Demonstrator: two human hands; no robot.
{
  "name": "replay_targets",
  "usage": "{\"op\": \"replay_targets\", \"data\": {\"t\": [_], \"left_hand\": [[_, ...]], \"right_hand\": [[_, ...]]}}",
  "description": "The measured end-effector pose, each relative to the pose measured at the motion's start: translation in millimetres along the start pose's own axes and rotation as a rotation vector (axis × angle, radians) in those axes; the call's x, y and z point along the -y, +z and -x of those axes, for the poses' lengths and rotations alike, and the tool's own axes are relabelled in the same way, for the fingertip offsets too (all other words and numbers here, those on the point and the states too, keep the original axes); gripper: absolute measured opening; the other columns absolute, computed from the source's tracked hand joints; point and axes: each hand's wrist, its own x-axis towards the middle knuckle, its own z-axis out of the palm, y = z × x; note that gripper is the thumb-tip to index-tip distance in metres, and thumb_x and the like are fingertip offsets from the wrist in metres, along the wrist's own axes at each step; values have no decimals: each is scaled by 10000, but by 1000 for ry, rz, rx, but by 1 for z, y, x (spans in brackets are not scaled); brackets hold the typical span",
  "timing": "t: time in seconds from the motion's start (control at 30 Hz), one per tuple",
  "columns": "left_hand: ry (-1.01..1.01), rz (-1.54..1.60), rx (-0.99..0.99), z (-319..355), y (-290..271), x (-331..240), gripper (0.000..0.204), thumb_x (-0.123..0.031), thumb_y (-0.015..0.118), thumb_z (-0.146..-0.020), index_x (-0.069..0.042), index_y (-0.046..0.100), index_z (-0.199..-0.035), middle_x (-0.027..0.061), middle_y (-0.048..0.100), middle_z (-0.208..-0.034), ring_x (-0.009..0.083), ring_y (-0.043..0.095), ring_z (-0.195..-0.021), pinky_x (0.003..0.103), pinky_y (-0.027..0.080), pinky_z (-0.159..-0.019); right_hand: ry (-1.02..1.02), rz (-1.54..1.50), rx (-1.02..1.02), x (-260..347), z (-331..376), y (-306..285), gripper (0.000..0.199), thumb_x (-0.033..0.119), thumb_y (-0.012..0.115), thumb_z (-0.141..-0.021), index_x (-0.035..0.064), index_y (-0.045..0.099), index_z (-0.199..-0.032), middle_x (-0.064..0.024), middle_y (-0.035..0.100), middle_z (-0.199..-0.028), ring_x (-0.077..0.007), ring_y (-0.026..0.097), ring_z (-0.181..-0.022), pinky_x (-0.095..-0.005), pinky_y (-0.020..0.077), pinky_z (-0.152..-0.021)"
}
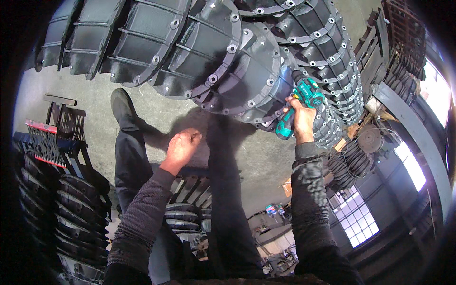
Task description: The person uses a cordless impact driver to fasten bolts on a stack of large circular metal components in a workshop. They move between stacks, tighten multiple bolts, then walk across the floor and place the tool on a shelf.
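Note:
My right hand (304,119) is wrapped round the handle of a teal and black cordless drill (310,93). The drill's front end is up against the side of a dark grey cast metal housing (254,78) with a flanged rim and bolt holes; its tip is hard to make out. Over the floor, left of that housing, my left hand (183,144) hangs with its fingers curled closed. What lies inside those fingers, if anything, is hidden. It touches none of the housings.
Rows of similar ribbed housings (147,42) run across the top, with more stacked at right (332,52). A slatted metal stand (45,137) and stacked dark castings (80,218) are at left. Coiled hoses (350,166) lie at right, near a bright window (356,216).

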Motion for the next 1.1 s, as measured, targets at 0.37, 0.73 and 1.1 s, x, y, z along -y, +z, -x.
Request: {"op": "replay_targets", "data": {"t": [0.37,0.73,1.1], "left_hand": [[17,63,3,-14,-12,-19,254,-233,710,-976,-2,758,-1071,219,765,-993,397,753,-941,458,586,-819],[34,96,16,-25,-24,-41,231,-213,719,-974,-5,755,-1066,216,764,-955,395,757,-891,454,584,-775],[-26,130,117,-28,-32,-42,241,-233,712,-985,-24,765,-1095,206,767,-972,400,741,-899,475,571,-799]], "right_hand": [[204,194,242,53,-31,-40,210,72,753,-896,5,714,-1092,-98,749,-919,-201,697,-693,-328,571,-614],[84,548,214,63,-30,-21,164,29,702,-835,-8,671,-992,-74,700,-810,-197,681,-597,-365,524,-571],[86,569,242,55,-26,-25,140,103,684,-914,32,702,-1033,-52,730,-851,-195,721,-685,-386,567,-623]]}}
